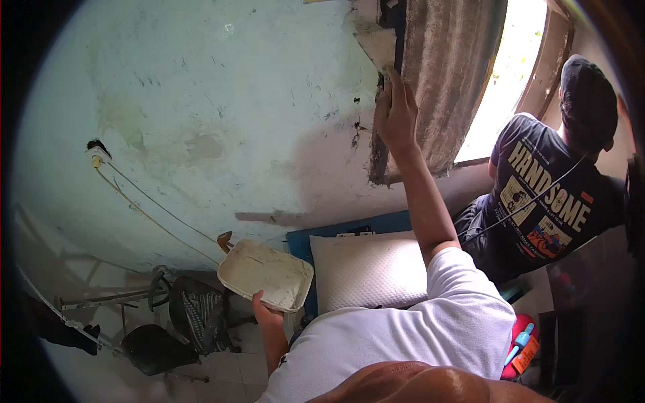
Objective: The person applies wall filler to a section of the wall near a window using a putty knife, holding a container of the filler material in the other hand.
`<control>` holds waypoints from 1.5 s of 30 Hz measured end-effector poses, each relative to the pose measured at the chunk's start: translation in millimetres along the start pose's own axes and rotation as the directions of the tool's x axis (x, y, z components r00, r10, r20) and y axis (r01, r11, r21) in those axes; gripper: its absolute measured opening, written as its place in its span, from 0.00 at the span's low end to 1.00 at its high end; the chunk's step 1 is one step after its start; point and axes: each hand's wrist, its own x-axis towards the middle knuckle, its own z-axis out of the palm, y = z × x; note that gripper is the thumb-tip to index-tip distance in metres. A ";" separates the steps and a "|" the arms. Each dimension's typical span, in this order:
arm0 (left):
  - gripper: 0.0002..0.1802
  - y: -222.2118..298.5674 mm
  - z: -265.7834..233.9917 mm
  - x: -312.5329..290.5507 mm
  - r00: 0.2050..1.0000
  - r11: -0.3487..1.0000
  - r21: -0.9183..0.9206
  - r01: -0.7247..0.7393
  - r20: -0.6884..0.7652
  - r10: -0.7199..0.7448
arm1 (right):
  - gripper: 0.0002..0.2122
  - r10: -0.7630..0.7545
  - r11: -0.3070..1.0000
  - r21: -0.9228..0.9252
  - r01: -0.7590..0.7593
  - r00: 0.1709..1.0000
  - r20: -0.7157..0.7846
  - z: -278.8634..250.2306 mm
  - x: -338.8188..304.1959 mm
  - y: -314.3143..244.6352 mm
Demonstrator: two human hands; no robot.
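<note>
Head view: scraper in my right hand, tray in my left hand.
Right fingers wrapped round the scraper's handle, blade raised beside the window's ragged edge, contact with the wall unclear; best worked, I judge, at a low angle with even pressure. Left thumb over the tray's near rim, other fingers hidden; holding it level should prevent spills. Around: brown window covering, right of the blade; white pillow and blue pad, limiting standing room; cord, reaching down near the tray, a likely snag; black chair, lower left; co-worker, right, restricting my elbow.
</note>
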 end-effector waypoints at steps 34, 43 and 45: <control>0.34 -14.2 -15.0 4.1 0.999 0.999 0.024 0.031 0.030 -0.032 | 0.25 0.071 0.991 -0.123 -0.049 0.981 0.180 40.0 -5.0 3.1; 0.37 -15.0 -28.6 2.7 0.995 0.998 0.040 0.047 0.089 -0.050 | 0.26 0.049 0.996 -0.081 -0.031 0.970 0.236 27.7 -71.1 -7.8; 0.36 -15.7 -30.1 3.6 0.994 0.999 -0.014 0.038 0.104 -0.036 | 0.26 0.086 0.994 -0.084 -0.066 0.962 0.258 20.6 -78.6 -15.3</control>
